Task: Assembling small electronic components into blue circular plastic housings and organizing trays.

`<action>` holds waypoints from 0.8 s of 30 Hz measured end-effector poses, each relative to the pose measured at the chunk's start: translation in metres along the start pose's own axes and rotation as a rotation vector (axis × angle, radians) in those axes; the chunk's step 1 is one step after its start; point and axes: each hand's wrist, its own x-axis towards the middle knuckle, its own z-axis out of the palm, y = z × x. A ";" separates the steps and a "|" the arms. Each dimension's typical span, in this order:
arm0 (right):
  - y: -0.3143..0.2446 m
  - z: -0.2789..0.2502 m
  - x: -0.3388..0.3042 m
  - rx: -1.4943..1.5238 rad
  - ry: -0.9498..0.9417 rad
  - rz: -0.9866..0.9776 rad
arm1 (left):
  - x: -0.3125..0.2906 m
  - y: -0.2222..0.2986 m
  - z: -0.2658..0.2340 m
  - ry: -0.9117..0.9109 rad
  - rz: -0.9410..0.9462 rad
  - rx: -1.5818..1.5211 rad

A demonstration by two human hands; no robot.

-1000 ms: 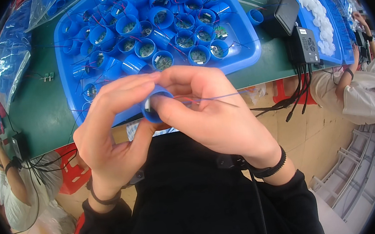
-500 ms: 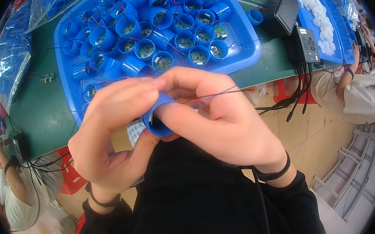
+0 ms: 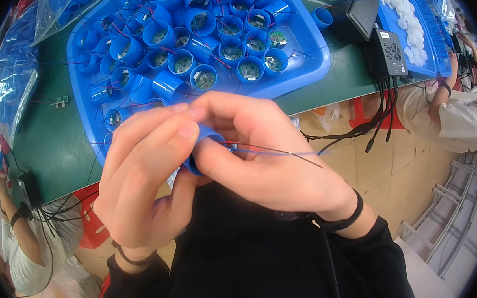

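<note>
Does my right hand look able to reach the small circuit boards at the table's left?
Probably not easily: your right hand grips a blue cup, with your left hand and the blue tray between it and the boards.

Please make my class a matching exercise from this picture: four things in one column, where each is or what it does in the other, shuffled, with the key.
Things
1. White pieces
2. Pile of blue cups
3. Small loose circuit boards
4. Right hand

Places and states
A. On the green table, left of the large tray
B. Has its thumb at the mouth of the held cup
C. In the far-right tray
D. Heaped in the large tray

Pairs: 1-C, 2-D, 3-A, 4-B
</note>
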 end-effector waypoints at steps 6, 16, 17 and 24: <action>0.000 -0.002 0.001 0.037 -0.166 0.164 | -0.001 0.003 -0.005 -0.079 0.048 0.055; -0.014 0.001 -0.005 0.225 -0.079 0.094 | -0.003 -0.011 -0.003 0.069 -0.217 -0.342; -0.016 0.000 -0.006 0.218 -0.076 0.144 | -0.003 -0.012 -0.002 0.054 -0.185 -0.347; -0.015 0.000 0.002 -0.001 -0.068 0.168 | -0.003 -0.008 -0.006 -0.060 -0.135 -0.219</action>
